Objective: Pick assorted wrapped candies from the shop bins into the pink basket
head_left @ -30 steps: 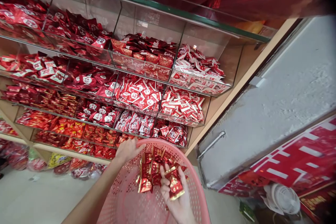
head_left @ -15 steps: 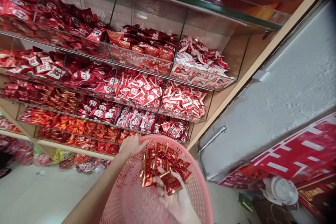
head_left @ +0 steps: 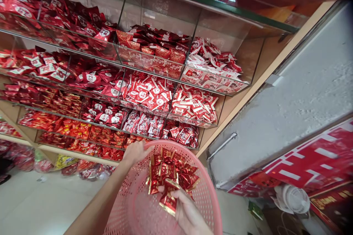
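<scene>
My left hand (head_left: 137,153) grips the far left rim of a pink perforated plastic basket (head_left: 211,187), thumb laid along the edge. Inside it, a pile of red and gold wrapped candy packets (head_left: 162,170) lies toward the far side. My right hand (head_left: 185,205) is inside the basket, thumb and fingers closed on one red packet with gold ends (head_left: 168,199), held tilted just in front of the pile. Part of the pile is hidden behind this packet and hand.
Clear-fronted shelf bins (head_left: 154,67) full of red packets rise in front of the basket. Bagged goods (head_left: 91,170) lie along the floor under the shelves. A grey wall (head_left: 311,91) stands at right, with a white fan (head_left: 295,199) and red printed sheets (head_left: 317,158) beside it.
The packet in my right hand has turned and shifted a little left, and its fingers have gone from spread beneath it to pinching it. My left hand stays on the rim.
</scene>
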Demonstrator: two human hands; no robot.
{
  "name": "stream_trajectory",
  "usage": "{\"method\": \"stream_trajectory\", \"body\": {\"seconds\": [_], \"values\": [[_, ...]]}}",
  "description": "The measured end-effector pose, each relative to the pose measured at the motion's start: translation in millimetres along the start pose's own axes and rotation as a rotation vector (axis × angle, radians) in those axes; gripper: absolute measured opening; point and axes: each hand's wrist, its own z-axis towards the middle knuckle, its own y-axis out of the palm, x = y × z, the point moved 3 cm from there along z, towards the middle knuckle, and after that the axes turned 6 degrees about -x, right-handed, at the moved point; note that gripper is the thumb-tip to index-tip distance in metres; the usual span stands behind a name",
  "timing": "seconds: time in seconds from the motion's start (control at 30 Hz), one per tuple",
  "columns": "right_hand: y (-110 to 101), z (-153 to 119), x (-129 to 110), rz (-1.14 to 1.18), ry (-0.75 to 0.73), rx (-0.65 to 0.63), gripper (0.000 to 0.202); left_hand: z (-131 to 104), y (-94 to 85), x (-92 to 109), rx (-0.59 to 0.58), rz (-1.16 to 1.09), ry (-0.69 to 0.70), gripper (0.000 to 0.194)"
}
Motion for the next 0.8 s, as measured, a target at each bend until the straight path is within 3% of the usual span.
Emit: {"method": "stream_trajectory", "body": {"seconds": [0.3, 0.6, 0.8], "values": [[-9, -2, -1, -0.014, 0.024, 0.078, 0.041, -1, -0.9, -2, -0.025, -0.031, -0.043, 0.071], [-56, -13, 20, -0.18, 0.14, 0.258, 0.03, -2, 3.0, -6, -0.026, -0.058, -0.053, 0.066], [-71, -17, 24, -0.06, 0.185, 0.418, 0.034, 1, 5.1, -15, -0.022, -0.032, -0.044, 0.068]]}}
